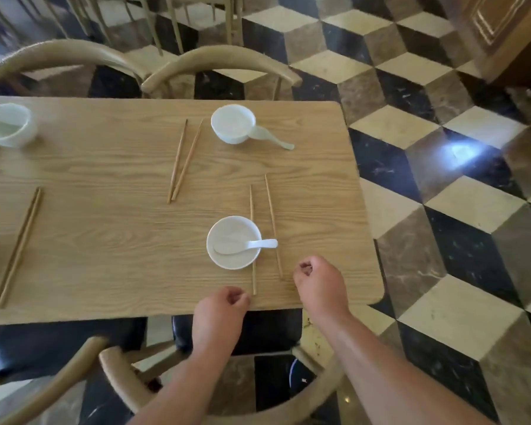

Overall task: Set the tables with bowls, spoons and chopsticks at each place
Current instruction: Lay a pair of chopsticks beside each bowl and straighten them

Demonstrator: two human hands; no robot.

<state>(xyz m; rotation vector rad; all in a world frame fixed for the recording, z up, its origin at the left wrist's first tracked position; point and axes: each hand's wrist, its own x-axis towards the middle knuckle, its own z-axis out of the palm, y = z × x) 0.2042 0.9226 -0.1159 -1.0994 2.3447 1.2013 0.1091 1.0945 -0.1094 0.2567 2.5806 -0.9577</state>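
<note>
**Near place laid, both hands curled at the table edge**

The near white bowl (227,227) stands on the wooden table (105,216) close to its near right corner. A white ceramic spoon (248,245) lies in it, scoop down inside and handle sticking out over the right rim. Two wooden chopsticks lie apart beside this bowl, both running away from the person. The left stick (251,200) passes against the bowl's right side and the right stick (272,216) lies just beyond the spoon handle.

The left hand (219,305) is over the table's near edge, fingers curled in toward the thumb and gripping nothing. Its fingertips are just beside the near end of the left stick but apart from it. The right hand (314,280) is further right, also curled with its thumb and fingertips drawn together, near the right stick's near end and holding nothing.

Across the table, a second white bowl (232,122) stands near the far edge, with a pale spoon (270,138) resting on the table against its right side. A pair of chopsticks (183,162) lies to its left, tips splayed at the far end. A further pair (17,246) lies close together on the left, and a blurred third bowl (22,133) sits at the far left.

Curved wooden chairs (221,61) stand around the table on a cube-patterned tile floor (442,210).
</note>
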